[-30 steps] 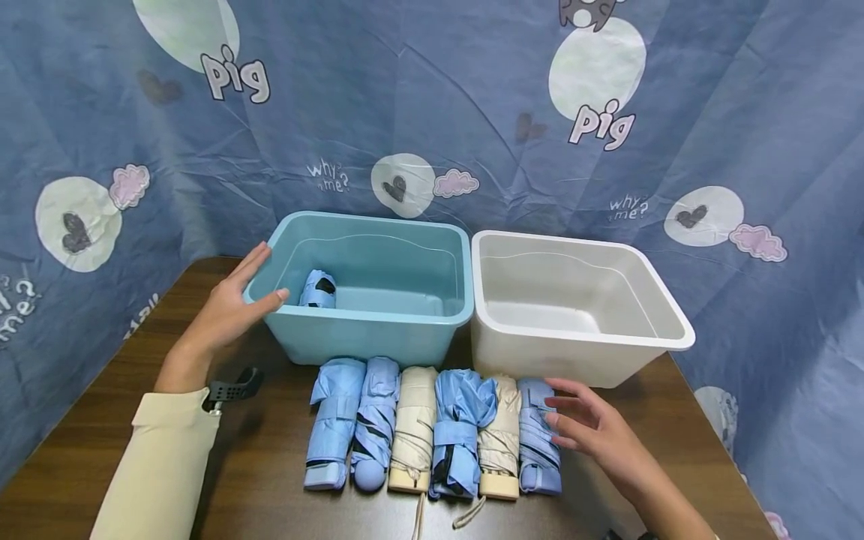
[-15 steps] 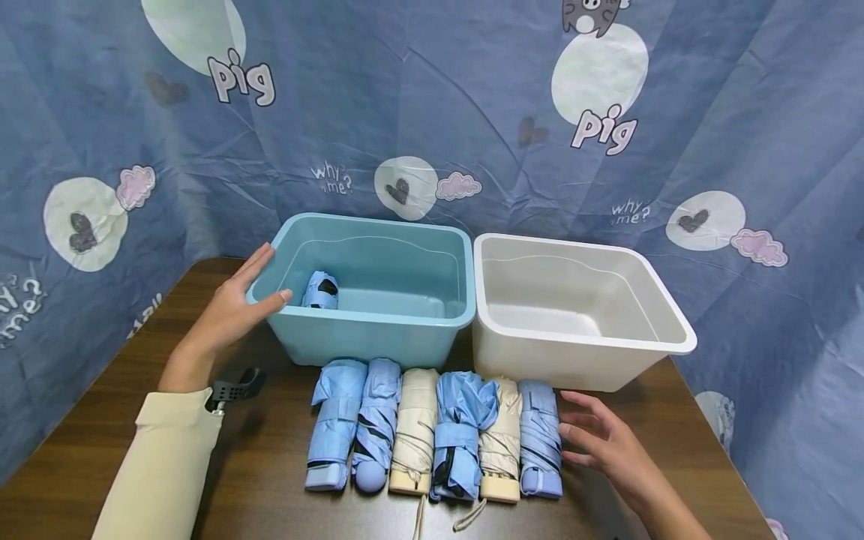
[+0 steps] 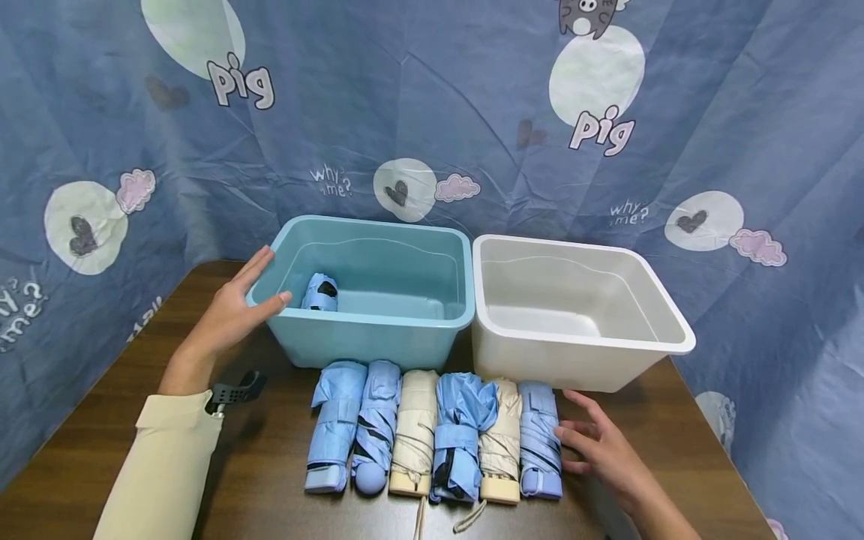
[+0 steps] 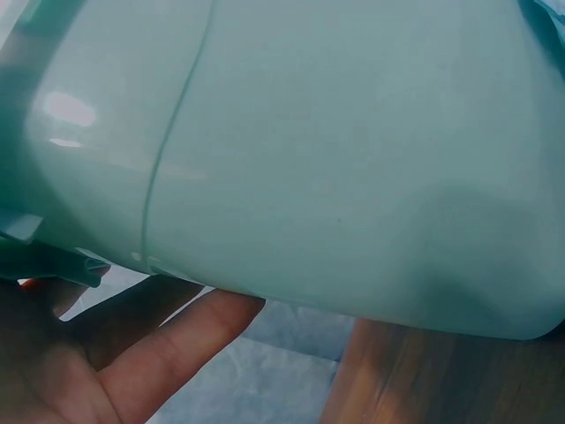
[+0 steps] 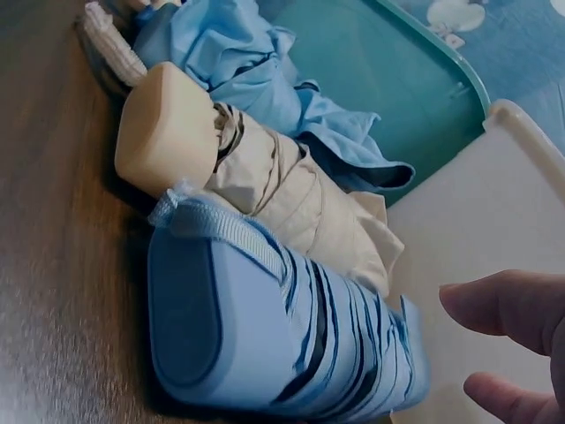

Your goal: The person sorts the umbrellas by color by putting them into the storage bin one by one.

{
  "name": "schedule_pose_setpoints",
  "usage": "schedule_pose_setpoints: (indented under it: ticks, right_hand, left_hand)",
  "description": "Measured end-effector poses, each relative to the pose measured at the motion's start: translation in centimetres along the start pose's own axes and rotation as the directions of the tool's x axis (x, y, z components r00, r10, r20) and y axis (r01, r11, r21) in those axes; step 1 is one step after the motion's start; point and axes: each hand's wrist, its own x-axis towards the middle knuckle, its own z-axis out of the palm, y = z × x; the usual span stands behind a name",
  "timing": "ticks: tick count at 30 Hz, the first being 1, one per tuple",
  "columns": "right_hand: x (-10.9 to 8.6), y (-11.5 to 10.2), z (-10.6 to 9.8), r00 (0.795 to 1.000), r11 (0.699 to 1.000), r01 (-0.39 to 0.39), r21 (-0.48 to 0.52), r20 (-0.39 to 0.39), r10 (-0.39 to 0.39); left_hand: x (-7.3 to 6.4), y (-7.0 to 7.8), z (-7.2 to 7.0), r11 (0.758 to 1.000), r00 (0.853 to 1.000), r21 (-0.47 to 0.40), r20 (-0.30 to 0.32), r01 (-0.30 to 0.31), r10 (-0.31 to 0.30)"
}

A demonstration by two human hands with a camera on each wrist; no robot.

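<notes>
My left hand (image 3: 232, 309) rests at the front left corner of a teal plastic bin (image 3: 364, 320), fingers fairly straight along its side and thumb at the rim. In the left wrist view its fingers (image 4: 190, 340) lie against the bin's wall. A folded light blue umbrella (image 3: 320, 292) is inside that bin. Beside the rightmost folded umbrella, a periwinkle blue one (image 3: 539, 439), my right hand (image 3: 604, 450) is held with thumb and fingers apart and nothing between them. To that umbrella's left lies a beige folded umbrella (image 3: 499, 442) with a cream handle.
Further left in the row lie a bright blue umbrella (image 3: 459, 439), another beige one (image 3: 415, 427), a ball-ended blue one (image 3: 375, 424) and a light blue one (image 3: 335, 424). Behind them a white bin (image 3: 574, 360) adjoins the teal one. A printed blue curtain (image 3: 418, 97) hangs behind.
My right hand has shifted slightly right and down, from overlapping the rightmost umbrella to beside it. The left hand stays at the teal bin's corner.
</notes>
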Motion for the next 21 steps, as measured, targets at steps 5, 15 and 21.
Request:
schedule_pose_setpoints:
  ticks: [5,15,21]
  right_hand:
    - [0.06,-0.01,0.31,1.000,1.000,0.009,-0.014,0.012,-0.009]
    - [0.01,-0.69,0.71,1.000,0.998,0.012,-0.066,0.024,-0.010]
    - [0.36,-0.85,0.84,0.999,0.993,0.007,-0.118,0.038,-0.002]
  left_hand:
    - [-0.20,0.03,0.03,1.000,1.000,-0.001,-0.006,0.004,-0.004]
    - [-0.14,0.07,0.10,1.000,1.000,-0.010,-0.007,0.004,-0.004]
    - [-0.12,0.00,0.08,1.000,1.000,-0.014,-0.004,0.009,-0.009]
